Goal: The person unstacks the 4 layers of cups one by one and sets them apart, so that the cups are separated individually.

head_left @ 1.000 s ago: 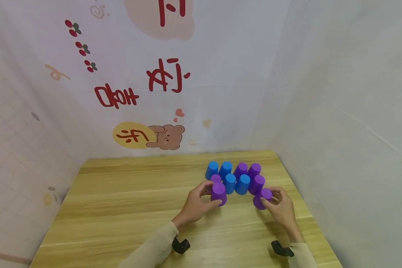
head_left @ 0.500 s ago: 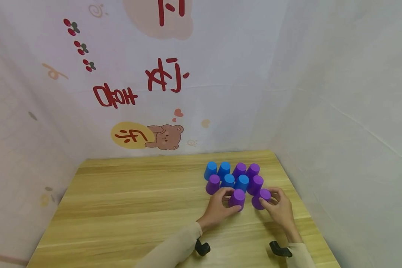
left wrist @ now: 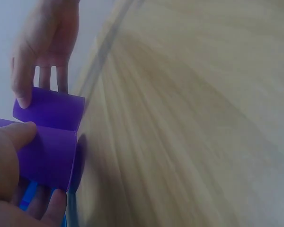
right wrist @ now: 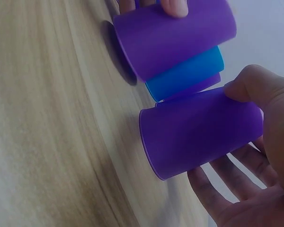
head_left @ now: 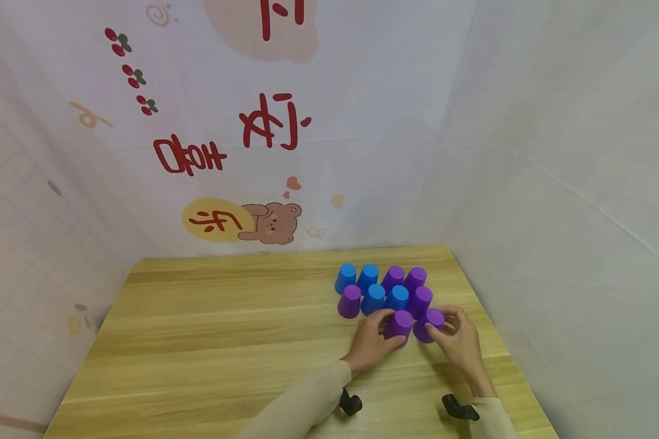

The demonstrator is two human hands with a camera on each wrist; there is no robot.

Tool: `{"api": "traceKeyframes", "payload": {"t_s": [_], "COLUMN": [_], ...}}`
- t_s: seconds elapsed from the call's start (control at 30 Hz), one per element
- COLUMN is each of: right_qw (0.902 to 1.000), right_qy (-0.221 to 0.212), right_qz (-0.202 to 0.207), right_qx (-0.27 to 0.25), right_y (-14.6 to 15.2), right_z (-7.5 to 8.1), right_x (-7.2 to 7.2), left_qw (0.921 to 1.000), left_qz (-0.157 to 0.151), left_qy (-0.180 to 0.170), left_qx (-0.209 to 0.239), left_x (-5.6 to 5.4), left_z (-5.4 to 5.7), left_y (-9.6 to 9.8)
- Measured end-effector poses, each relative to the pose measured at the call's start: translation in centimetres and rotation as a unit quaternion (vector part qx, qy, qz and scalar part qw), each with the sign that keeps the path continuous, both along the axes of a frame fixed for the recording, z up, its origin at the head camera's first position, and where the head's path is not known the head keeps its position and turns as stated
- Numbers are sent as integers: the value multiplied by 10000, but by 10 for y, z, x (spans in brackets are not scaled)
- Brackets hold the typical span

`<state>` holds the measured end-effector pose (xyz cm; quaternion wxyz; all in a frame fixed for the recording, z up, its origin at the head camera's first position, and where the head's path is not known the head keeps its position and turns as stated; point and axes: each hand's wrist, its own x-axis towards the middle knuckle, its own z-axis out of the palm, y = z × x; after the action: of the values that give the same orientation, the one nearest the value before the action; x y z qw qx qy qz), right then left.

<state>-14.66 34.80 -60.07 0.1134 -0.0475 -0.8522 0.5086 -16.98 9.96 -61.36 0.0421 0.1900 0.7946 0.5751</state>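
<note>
My left hand [head_left: 370, 344] grips an upside-down purple cup [head_left: 399, 327] between thumb and fingers. A shadow lies under that cup's rim, close over the table, in the right wrist view. Just right of it, my right hand [head_left: 462, 344] holds a second upside-down purple cup [head_left: 428, 326], thumb on its near side and fingers around the far side. In the left wrist view the left-hand cup [left wrist: 49, 153] and the right-hand cup [left wrist: 52, 109] sit side by side, overlapping slightly. Behind them a blue cup [head_left: 397, 297] and a purple cup [head_left: 420, 300] are partly covered.
Several more cups stand upside down in two rows: blue cups [head_left: 346, 279] at the back left, purple cups [head_left: 415, 279] at the back right, a purple cup [head_left: 349, 302] at the front left. The wooden table [head_left: 208, 341] meets a printed white cloth wall [head_left: 373, 201].
My left hand has carried its purple cup rightward, from the front left of the rows to beside the right-hand cup. The right hand has stayed nearly still with its cup.
</note>
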Motion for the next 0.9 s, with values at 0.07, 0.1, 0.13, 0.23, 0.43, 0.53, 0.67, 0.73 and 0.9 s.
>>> {"api": "traceKeyframes", "payload": {"t_s": [0.07, 0.1, 0.13, 0.23, 0.43, 0.53, 0.67, 0.73, 0.9], "right_qw": [10000, 10000, 10000, 10000, 10000, 9999, 9999, 9999, 9999], "right_qy": [29, 35, 40, 53, 66, 81, 106, 103, 122], "right_qz": [-6, -7, -4, 9, 16, 33, 32, 20, 6], "right_qx": [8, 9, 7, -23, -35, -80, -65, -50, -100], "right_y": [0, 0, 0, 0, -1, -1, -1, -1, -1], "right_z": [0, 0, 0, 0, 1, 1, 1, 1, 0], "right_x": [0, 0, 0, -1, -1, -1, -1, -1, -1], "left_qw": [10000, 9999, 9999, 9997, 9993, 9993, 9989, 9986, 9982], "left_qz": [44, 63, 78, 137, 259, 283, 319, 333, 395], "left_qy": [21, 29, 42, 85, 133, 140, 253, 303, 257], "left_qx": [-61, -87, -114, -165, -214, -203, -249, -291, -381], "left_x": [-1, -2, -2, -3, -4, -4, -4, -5, -3], "left_z": [-1, -1, 0, 0, -1, -1, 0, 1, 3], "left_y": [3, 5, 6, 9, 13, 14, 16, 17, 16]}}
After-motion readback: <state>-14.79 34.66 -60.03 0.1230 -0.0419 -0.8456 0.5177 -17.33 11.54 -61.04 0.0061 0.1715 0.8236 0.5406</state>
